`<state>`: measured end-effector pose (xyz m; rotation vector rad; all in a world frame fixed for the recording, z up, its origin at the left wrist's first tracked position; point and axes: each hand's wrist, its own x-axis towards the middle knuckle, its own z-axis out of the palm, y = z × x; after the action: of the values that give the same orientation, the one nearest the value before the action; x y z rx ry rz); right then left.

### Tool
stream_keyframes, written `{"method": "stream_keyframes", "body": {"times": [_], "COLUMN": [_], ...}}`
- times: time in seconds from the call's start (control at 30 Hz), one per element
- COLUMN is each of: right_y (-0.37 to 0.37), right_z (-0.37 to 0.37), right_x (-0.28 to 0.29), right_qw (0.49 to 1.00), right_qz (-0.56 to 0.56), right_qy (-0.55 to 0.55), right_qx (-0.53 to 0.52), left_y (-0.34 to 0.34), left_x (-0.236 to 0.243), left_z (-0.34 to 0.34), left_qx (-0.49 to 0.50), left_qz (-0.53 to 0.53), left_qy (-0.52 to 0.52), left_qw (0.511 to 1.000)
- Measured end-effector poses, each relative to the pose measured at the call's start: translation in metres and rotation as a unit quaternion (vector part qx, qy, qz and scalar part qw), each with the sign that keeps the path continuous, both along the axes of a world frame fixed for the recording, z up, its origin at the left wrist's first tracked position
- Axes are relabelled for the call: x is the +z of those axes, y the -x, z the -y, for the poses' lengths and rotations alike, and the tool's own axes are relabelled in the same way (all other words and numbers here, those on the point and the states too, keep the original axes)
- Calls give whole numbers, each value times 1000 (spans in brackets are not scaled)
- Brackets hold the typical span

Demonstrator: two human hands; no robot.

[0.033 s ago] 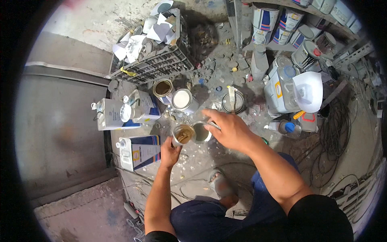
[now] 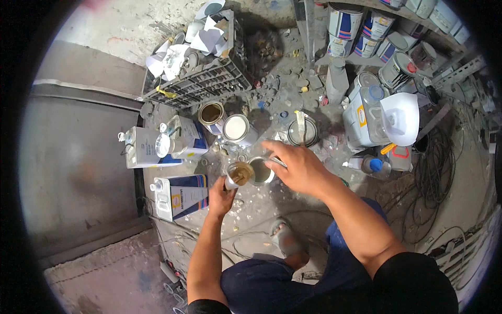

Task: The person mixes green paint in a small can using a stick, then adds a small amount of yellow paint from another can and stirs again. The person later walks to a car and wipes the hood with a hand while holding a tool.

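Grimy paint workshop, shelved paint tins (image 2: 345, 22), metal cans (image 2: 184, 198), littered floor (image 2: 251, 214)

Liq. (image 2: 241, 173) in cup (image 2: 229, 183) brn; crate (image 2: 209, 86) dk gry, lattice patt.; trousers (image 2: 253, 287) dk blue.

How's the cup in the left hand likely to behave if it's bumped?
The cup is open-topped with brown contents inside, so a knock could well spill some. It probably won't roll away, since the left hand grips its side.
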<state>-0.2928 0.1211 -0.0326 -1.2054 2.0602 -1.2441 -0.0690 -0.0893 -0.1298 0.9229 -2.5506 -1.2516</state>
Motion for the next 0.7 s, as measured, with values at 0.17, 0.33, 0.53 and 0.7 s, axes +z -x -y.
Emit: {"method": "stream_keyframes", "body": {"times": [0.17, 0.33, 0.53, 0.7], "right_y": [3, 5, -1, -4], "right_z": [0, -2, -2, 0], "right_x": [8, 20, 25, 15], "right_qw": [999, 995, 991, 997], "right_qz": [-9, 31, 21, 27], "right_qy": [7, -3, 4, 36], "right_qx": [33, 90, 135, 62], "left_y": [-4, 0, 8, 3], "left_x": [-6, -8, -4, -2], "left_z": [0, 1, -2, -3], "left_qx": [-84, -129, -156, -122], "left_qz": [86, 98, 130, 74], "left_qy": [133, 169, 181, 111], "left_qw": [984, 972, 962, 984]}}
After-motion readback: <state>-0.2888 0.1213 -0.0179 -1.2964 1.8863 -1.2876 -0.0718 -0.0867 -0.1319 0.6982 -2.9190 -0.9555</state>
